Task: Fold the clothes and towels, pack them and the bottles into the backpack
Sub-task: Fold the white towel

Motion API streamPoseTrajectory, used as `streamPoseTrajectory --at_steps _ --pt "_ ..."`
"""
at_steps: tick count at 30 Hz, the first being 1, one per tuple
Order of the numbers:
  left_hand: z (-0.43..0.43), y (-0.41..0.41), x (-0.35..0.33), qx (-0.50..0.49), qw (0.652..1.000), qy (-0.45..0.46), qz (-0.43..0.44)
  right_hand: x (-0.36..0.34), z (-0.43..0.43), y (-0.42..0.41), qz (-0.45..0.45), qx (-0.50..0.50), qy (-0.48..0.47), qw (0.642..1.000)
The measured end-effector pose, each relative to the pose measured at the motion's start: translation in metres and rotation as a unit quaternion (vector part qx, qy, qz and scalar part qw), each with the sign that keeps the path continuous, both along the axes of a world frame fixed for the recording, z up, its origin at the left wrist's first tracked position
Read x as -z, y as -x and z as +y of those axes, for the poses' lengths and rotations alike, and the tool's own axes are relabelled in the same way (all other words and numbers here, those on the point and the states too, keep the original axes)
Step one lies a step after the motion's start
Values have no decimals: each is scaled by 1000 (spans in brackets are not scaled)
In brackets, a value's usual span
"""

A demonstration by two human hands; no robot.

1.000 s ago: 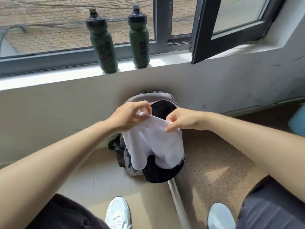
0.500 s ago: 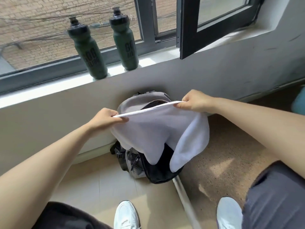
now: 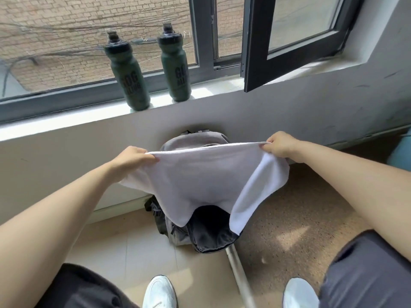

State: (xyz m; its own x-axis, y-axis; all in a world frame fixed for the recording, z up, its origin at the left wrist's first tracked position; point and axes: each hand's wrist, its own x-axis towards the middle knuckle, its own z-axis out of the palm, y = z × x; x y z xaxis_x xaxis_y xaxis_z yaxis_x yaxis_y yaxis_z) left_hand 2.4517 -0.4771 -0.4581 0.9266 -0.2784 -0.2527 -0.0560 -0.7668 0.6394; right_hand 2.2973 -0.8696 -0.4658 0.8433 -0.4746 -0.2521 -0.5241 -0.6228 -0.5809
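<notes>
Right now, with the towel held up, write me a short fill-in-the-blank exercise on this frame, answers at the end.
1. The left hand and right hand each pinch the top edge of a ____ towel.
2. ____ green bottles stand on the windowsill.
3. The backpack rests on the ____ below the towel.
Missing words: white; two; floor.

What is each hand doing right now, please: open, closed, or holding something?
Left hand: closed, pinching one top corner of the white towel.
Right hand: closed, pinching the other top corner of the same towel.
</notes>
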Motion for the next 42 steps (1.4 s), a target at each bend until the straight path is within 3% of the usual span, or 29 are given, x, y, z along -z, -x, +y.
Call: streamPoseTrajectory --at_steps 5,8,10,13,18,24,32,37,42 --pt "21 -1 5 28 998 -48 37 -17 -10 -1 -150 143 -16 978" --pt "20 1 1 -29 998 -47 16 -22 -8 3 -125 175 -2 977" --pt "15 5 -3 -74 996 -41 8 -25 -2 3 -93 174 -40 979" --pt "0 9 -14 -100 989 57 92 -36 20 6 -59 148 -183 970" --pt "-39 45 -46 -25 949 251 186 -57 59 9 -45 106 -388 914" --pt "-87 87 -54 115 898 351 241 -60 99 8 -107 20 -501 859" --pt "-117 102 -47 154 883 379 231 -66 112 16 -138 10 -502 854" --pt "-122 100 -44 67 890 408 190 -70 109 21 -144 8 -450 881" --pt "-127 104 -43 45 895 402 186 -68 114 21 -157 32 -483 861"
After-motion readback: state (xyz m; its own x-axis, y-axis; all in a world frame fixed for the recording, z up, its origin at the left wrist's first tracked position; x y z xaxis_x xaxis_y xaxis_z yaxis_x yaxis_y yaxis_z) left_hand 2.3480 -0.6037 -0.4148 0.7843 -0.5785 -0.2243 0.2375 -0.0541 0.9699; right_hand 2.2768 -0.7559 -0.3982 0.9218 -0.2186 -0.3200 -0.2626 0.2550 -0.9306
